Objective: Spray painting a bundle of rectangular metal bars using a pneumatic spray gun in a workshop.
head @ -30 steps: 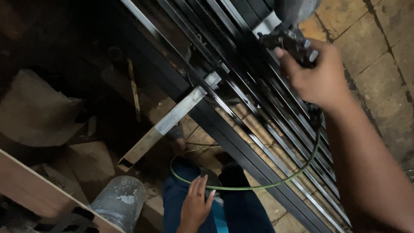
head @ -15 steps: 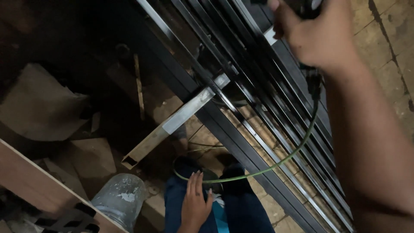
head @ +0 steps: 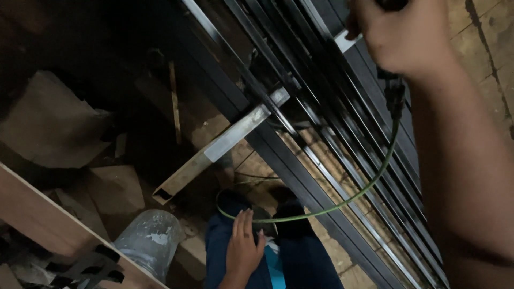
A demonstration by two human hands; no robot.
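Note:
My right hand (head: pixel 408 33) is at the top right, closed around the dark handle of a power tool whose body is cut off by the frame's top edge. A green cable (head: pixel 357 196) hangs from under that hand and loops down toward my legs. The tool is held over a black metal frame (head: pixel 300 176) made of parallel bars running diagonally across the view. A bare steel square tube (head: pixel 214 155) sticks out from under the frame to the lower left. My left hand (head: pixel 242 250) rests flat on my thigh in blue trousers, fingers together, holding nothing.
A grey spattered bucket (head: pixel 150 241) stands at the bottom left beside a wooden plank (head: pixel 43 214). Crumpled cardboard and paper (head: pixel 53 126) lie on the dark ground at left. Paved brick flooring (head: pixel 482 32) shows at the right.
My right hand with the tool has moved up toward the frame's top edge, so the tool body is now out of view. The left hand has stayed on my thigh.

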